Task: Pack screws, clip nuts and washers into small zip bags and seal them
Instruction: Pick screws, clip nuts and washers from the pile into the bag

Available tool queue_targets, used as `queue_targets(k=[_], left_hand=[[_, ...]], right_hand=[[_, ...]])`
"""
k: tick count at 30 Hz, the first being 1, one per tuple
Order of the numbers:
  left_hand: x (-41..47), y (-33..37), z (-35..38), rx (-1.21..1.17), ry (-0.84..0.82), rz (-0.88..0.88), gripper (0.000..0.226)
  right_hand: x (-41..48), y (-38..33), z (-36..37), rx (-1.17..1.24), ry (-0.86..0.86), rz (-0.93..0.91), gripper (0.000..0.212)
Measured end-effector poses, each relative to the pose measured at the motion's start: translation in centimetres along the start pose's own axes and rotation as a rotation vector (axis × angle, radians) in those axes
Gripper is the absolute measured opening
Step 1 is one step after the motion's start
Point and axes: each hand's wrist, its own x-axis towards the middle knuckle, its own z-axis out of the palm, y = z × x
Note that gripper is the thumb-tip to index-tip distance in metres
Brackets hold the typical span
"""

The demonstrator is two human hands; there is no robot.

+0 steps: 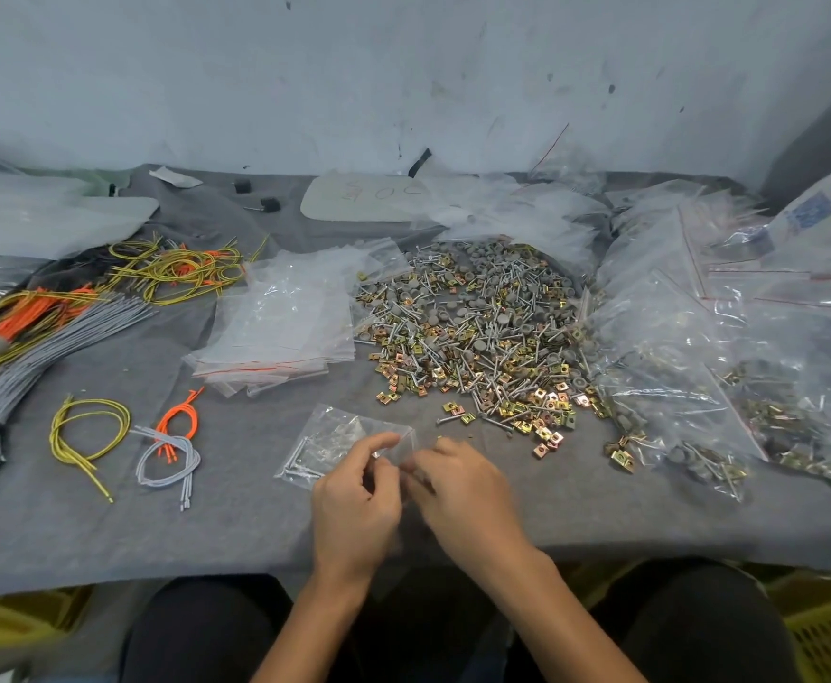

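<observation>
At the bottom of the frame, dark-clad legs sat between yellow crates [822, 628]. A grey cloth [157, 525] covered the table. Low centre, the left hand [354, 505] pinched the right edge of a small bag [334, 436] between thumb and forefinger; the bag lay on the cloth with screws inside. The right hand [462, 490] met that edge with curled, blurred fingers, and I could not tell if they gripped. Left of the bag lay loose cords [90, 436] in 3 colours. Further up were empty bags [280, 327], a hardware pile [477, 337] at centre, and filled bags [699, 362] at right. A white card [364, 197] bore unreadable handwriting. Behind stood a scuffed pale wall [403, 66].
</observation>
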Motion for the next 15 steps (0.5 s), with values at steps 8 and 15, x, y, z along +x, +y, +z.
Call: queue_targets(k=[8, 15], left_hand=[[-0.1, 0.1, 0.1, 0.013, -0.014, -0.001, 0.032], [-0.1, -0.2, 0.1, 0.011, -0.025, -0.020, 0.032]], right_hand=[[2.1, 4.7, -2.2, 0.009, 0.204, 0.243, 0.011], [3.0, 5.9, -1.4, -0.175, 0.154, 0.238, 0.019]])
